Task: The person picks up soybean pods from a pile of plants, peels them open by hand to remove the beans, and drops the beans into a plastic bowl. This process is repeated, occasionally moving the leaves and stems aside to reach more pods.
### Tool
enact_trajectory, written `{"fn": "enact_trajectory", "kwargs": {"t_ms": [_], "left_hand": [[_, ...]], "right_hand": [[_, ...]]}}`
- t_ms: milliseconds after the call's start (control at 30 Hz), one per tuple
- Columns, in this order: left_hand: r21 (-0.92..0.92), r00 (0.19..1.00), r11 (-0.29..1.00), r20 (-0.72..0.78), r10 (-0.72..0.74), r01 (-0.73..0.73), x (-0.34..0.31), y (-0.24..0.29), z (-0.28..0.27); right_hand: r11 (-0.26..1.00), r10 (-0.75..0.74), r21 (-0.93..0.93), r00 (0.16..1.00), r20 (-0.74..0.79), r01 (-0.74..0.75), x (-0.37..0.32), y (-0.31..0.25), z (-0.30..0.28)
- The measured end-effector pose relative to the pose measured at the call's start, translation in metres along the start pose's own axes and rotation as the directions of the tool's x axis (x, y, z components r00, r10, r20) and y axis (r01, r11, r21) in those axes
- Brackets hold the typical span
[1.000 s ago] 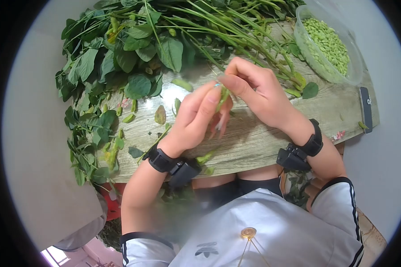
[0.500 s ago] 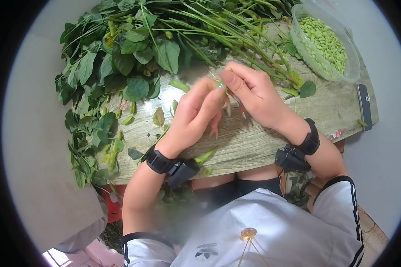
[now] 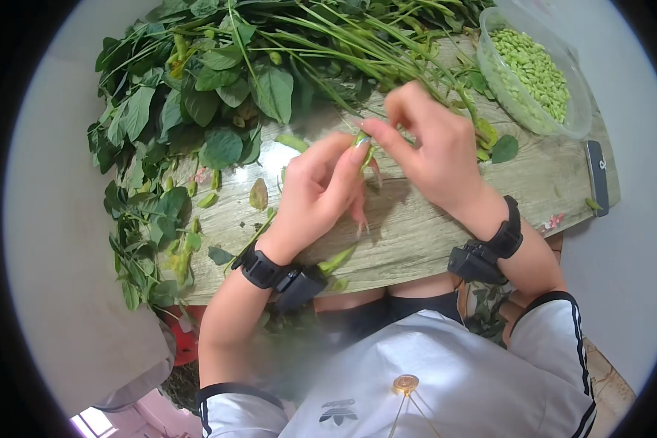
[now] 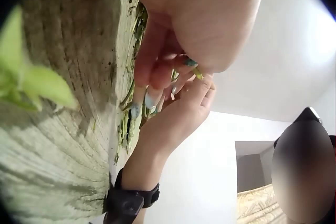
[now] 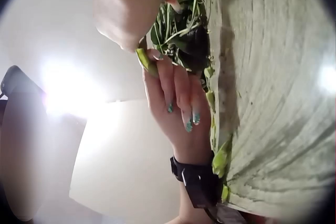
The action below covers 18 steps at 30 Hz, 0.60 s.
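Note:
In the head view the left hand [image 3: 315,191] pinches a green pod [image 3: 367,151] between thumb and forefinger over the middle of the table. The right hand [image 3: 438,150] is beside it, with its thumb tip at the upper end of the pod and its forefinger bent, raised off the thumb. In the right wrist view the pod [image 5: 146,62] lies against the left hand's fingers [image 5: 181,90], with the right hand [image 5: 126,8] above it. The left wrist view shows the pod's tip [image 4: 198,74] between the two hands; its far side is hidden.
Leafy stalks [image 3: 219,80] cover the back and left of the wooden table [image 3: 416,233]. A clear tub [image 3: 522,109] of shelled beans stands at the back right, with a phone [image 3: 598,177] near the right edge. Loose pods [image 3: 336,260] lie about.
The right hand first closed in on the left hand, then its forefinger and knuckles lifted away. More of the pod shows between the hands now, while the left hand has barely shifted.

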<state>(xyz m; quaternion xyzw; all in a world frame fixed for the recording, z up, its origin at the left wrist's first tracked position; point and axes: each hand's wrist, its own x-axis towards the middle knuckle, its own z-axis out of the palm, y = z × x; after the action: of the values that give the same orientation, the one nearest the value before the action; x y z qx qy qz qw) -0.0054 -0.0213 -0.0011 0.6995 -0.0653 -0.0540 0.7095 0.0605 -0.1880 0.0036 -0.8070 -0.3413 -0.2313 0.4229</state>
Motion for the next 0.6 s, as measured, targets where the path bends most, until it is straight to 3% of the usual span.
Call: {"fn": "enact_trajectory", "kwargs": {"t_ms": [33,100,133,300,433,500,533,600], "left_hand": [[0.030,1.000,1.000,-0.012,0.009,-0.008,-0.001,0.000,-0.001],[0.061,1.000,0.998,-0.021,0.016,-0.015,-0.003,0.002,-0.003],[0.108,1.000,0.994,-0.013,0.007,-0.005,-0.004,0.004,-0.002],[0.144,0.999,0.989,0.025,0.026,-0.029,-0.005,0.004,0.001],[0.188,0.990,0.980,0.133,0.040,-0.065,-0.008,0.003,-0.001],[0.208,0.984,0.976,0.174,0.030,-0.067,-0.010,0.005,0.000],[0.114,0.990,0.992,0.138,0.031,-0.047,-0.010,0.009,0.002],[0.016,0.994,0.999,0.102,0.028,-0.030,-0.010,0.009,0.003]], "right_hand": [[1.000,0.000,-0.001,1.000,-0.002,0.000,-0.001,0.003,0.001],[0.984,-0.175,0.058,0.981,0.080,0.171,-0.005,0.009,0.005],[0.984,-0.173,0.057,0.982,0.079,0.169,-0.005,0.009,0.004],[0.945,-0.037,0.317,0.935,0.353,-0.082,-0.006,0.012,0.000],[0.869,-0.094,0.481,0.918,0.385,-0.113,-0.009,0.017,0.004],[0.823,-0.048,0.526,0.896,0.442,-0.215,-0.006,0.013,-0.001],[0.824,-0.042,0.522,0.896,0.441,-0.218,-0.005,0.012,-0.003],[0.712,0.034,0.589,0.857,0.515,-0.383,-0.003,0.008,-0.003]]}}
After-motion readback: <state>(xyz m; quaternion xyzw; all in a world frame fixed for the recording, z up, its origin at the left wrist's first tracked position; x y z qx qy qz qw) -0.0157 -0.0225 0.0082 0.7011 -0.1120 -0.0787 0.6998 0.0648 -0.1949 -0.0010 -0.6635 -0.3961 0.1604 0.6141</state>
